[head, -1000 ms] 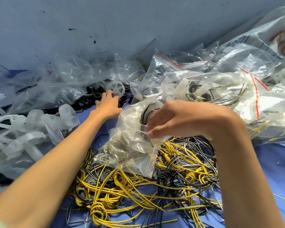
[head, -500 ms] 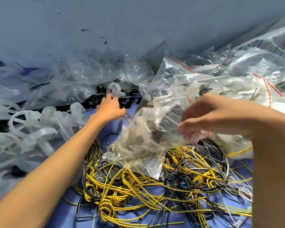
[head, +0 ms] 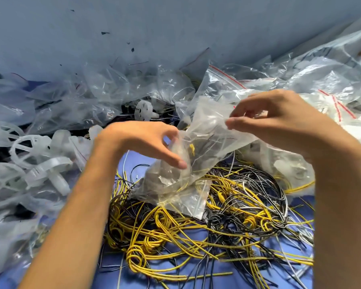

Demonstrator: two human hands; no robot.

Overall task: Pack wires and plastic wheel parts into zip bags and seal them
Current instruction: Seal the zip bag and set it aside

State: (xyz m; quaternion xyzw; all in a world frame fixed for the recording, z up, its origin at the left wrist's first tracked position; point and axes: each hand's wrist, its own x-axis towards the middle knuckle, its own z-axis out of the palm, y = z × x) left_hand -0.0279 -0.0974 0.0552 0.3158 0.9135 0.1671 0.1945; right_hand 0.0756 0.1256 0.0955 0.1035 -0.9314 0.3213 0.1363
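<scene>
Clear zip bag [head: 206, 147], partly filled, held between both hands above the yellow and black wires [head: 196, 230]; pinched at its top edge by the right hand [head: 283, 122], gripped at its left side by the left hand [head: 142, 140]. Probably light, limp and slippery; best taken at the stiffer zip strip.

Your left hand [head: 144, 142] grips the left edge of a clear zip bag [head: 198, 174], thumb pressed on its near face. Your right hand [head: 279, 119] pinches the bag's upper right edge. The bag hangs tilted over a tangle of yellow, black and grey wires [head: 206, 232] spread across the blue bench [head: 196, 281]. White plastic wheel parts [head: 29, 147] lie heaped to the left. Crumpled clear bags [head: 113, 97] pile up at the far side against a blue-grey wall [head: 175, 28], with filled red-striped bags [head: 313, 80] far right.
</scene>
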